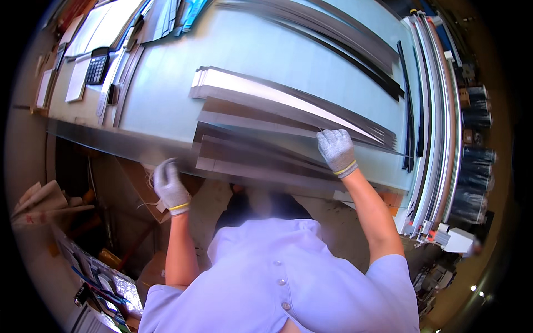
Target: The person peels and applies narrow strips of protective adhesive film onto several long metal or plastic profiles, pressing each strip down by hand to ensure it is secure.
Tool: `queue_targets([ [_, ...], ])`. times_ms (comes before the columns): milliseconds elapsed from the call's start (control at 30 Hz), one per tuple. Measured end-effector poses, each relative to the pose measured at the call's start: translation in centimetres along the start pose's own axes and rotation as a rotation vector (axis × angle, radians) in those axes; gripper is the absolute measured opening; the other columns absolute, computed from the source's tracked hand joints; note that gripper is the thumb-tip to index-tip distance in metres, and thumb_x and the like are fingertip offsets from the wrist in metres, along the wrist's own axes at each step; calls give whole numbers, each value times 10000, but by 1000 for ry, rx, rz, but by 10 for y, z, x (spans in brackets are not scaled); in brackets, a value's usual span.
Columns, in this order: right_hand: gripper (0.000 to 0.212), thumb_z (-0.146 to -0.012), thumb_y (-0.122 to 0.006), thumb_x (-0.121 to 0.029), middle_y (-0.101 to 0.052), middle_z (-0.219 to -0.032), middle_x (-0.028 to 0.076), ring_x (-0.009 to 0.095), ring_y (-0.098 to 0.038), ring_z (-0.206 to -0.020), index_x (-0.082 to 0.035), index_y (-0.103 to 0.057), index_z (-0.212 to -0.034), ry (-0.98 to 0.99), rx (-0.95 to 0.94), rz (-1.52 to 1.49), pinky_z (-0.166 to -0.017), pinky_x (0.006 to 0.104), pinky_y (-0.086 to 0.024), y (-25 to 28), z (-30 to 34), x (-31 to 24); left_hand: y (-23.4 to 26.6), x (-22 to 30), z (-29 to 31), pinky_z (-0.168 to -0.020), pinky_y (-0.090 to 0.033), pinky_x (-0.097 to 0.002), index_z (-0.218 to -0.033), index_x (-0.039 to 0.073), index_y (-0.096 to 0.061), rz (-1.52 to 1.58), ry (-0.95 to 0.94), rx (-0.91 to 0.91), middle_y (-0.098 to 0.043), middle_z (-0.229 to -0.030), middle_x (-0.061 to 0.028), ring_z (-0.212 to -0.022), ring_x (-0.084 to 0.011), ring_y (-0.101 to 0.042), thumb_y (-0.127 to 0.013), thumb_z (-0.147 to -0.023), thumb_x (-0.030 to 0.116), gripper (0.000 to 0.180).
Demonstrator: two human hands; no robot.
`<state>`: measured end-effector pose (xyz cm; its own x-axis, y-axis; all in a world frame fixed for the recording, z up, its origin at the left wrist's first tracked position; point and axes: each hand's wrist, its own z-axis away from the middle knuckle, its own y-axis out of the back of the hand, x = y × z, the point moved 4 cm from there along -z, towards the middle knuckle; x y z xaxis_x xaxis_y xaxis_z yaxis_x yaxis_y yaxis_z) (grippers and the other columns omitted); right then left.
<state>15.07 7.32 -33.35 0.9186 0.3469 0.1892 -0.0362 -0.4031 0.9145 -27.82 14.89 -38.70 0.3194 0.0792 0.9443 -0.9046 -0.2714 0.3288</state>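
My right hand (337, 151), in a pale grey knit glove with a yellow cuff band, rests over fanned flat grey strips (250, 158) at the table's near side. Its fingers are curled under, and whatever they grip is hidden. My left hand (172, 187), gloved alike, hangs in front of the table's near edge, left of the strips' ends. Motion smears its bent fingers, and I cannot make out anything in them. Just beyond lies another fanned stack of long strips (266, 97), some shiny white and some grey. The nearer strips look blurred.
The glass-topped table (161, 77) carries more dark strips (344, 39) at the far side. A calculator (97, 65), papers (79, 77) and a metal ruler (105, 100) lie left. Long pale rails (441, 111) line the right end. Below left are brown wrapping paper (47, 202) and cardboard (139, 186).
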Motion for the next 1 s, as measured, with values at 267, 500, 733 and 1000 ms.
queue_targets([
  [267,272,-712,-712,-92,-654,-938,108,240,-617,-742,-23,-678,-973,-102,15,-110,-716,400,-482,17,38,-32,-130,24,34,-532,-433,-269,-1000,-6,-657,262,754,-573,-707,-810,-130,-578,-131,-557,-562,-954,543,559],
  [500,335,-798,-709,-166,-670,-1053,116,266,-645,-911,-33,-661,-1103,-220,-56,-344,-836,406,-487,20,88,-76,-90,-7,59,-457,-412,-261,-860,28,-624,245,682,-448,-639,-698,-71,-496,-134,-548,-691,-898,469,447],
  [733,686,-884,-651,-304,-518,-1322,241,418,-491,-1216,28,-422,-1439,-1030,-124,-20,-1050,532,-363,-25,187,-17,-21,-12,40,-511,-465,-315,-821,22,-640,-341,328,-138,-629,-670,-70,-529,-191,-575,-655,-940,361,359],
  [1000,772,-871,-658,-281,-419,-1439,240,413,-380,-1356,33,-318,-1489,-971,-151,-62,-1133,519,-291,-42,174,-4,-239,102,145,-1172,-238,-510,-1443,84,-440,-511,-709,-712,-392,-1502,-184,-1413,-391,-332,-771,-771,267,771],
])
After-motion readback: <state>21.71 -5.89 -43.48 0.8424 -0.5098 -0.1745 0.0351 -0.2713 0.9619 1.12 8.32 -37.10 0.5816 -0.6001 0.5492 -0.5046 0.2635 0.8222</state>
